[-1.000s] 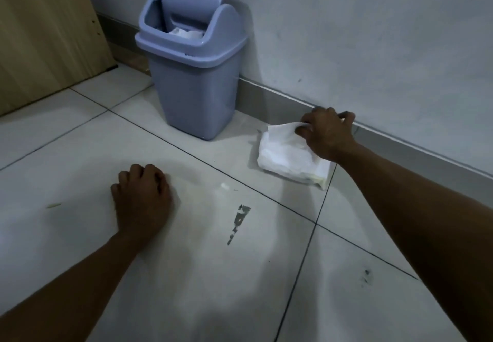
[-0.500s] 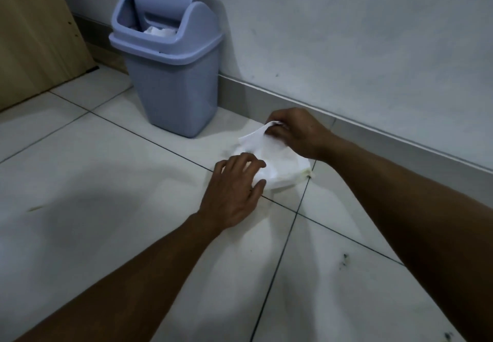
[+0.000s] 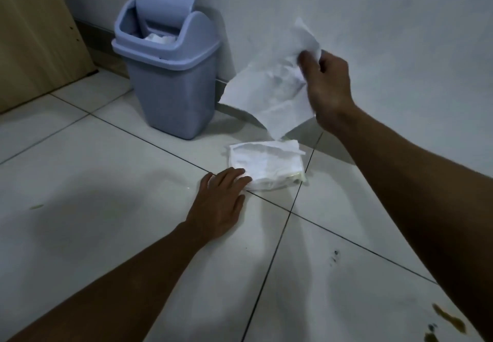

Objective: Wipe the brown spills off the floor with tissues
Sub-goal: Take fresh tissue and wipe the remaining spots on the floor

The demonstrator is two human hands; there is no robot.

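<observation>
Between the pinched fingers of the right hand (image 3: 326, 85), one tissue (image 3: 269, 96) hangs clear above the tissue pack (image 3: 266, 165). It looks light, soft and easily torn; bunch it before wiping. Left hand (image 3: 221, 200) lies flat, fingers together, tips pressing the pack's near edge. Brown spills (image 3: 448, 325) lie well behind both hands; the bin (image 3: 170, 88) stands beyond.

Bin (image 3: 170, 80) and tissue pack (image 3: 266, 165) crowd the wall; near tiles lie open
</observation>
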